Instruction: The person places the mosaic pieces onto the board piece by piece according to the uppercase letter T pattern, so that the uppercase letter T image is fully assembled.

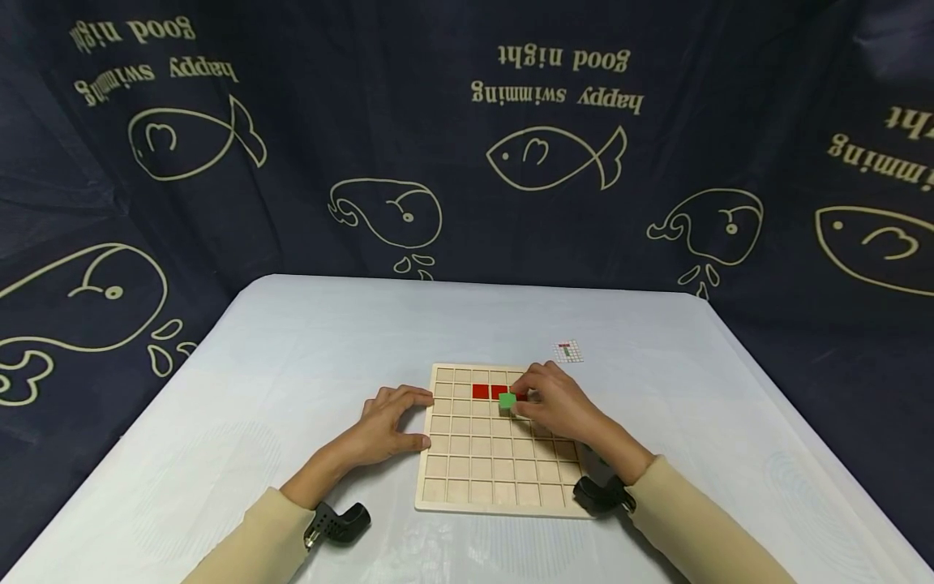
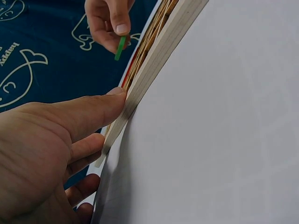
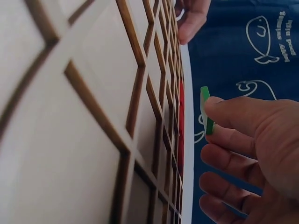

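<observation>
A wooden grid board lies on the table, with red square tiles in its second row from the far edge. Between thumb and fingertip my right hand pinches a green square tile, tilted and held just above the cells near the red ones. The right wrist view shows the green tile apart from the board. My left hand touches the board's left edge with thumb and fingers and grips nothing round; in the left wrist view its thumb lies along the wooden rim.
Beyond the board lies a small printed grid card with a red and green pattern. A white cloth covers the table. Dark fabric with fish drawings hangs behind. Something dark green, partly hidden, lies under my right wrist.
</observation>
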The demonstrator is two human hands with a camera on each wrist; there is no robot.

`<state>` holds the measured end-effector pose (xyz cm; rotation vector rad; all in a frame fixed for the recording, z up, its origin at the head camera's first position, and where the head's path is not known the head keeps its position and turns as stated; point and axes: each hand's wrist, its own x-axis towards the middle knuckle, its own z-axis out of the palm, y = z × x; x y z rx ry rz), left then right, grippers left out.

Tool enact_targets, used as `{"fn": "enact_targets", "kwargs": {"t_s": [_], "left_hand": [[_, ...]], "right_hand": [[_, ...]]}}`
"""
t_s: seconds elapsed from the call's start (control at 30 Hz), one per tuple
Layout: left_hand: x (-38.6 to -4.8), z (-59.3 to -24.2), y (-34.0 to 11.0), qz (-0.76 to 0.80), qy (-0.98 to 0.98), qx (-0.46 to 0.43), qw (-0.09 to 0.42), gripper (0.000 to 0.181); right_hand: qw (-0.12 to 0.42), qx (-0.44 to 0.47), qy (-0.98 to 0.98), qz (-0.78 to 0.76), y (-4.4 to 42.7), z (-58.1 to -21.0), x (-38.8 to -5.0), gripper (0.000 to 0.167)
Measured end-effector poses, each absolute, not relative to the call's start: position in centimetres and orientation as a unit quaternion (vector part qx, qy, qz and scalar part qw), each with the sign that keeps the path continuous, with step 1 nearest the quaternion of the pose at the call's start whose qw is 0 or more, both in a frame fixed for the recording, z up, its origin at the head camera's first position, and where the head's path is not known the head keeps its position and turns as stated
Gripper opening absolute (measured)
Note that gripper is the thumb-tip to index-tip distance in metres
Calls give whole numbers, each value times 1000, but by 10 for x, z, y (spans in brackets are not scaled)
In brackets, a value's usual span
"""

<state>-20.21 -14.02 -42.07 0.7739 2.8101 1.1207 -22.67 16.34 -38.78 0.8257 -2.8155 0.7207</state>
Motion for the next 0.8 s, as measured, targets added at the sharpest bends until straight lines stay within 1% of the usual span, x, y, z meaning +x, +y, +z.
{"fn": "enact_targets", "kwargs": {"t_s": [0.23,0.6,0.8], "left_hand": [[-202,-421,-140,359,900,247,12,55],[-203,-421,-140,358,900,248,11,54],[-203,-421,-141,359,900,249,11,54]], "right_hand": [[50,275,-932,231,159,-389,-227,20],[46,275,-935,219,155,-392,-229,22],[46,279,-937,204,154,-394,-229,21]]}}
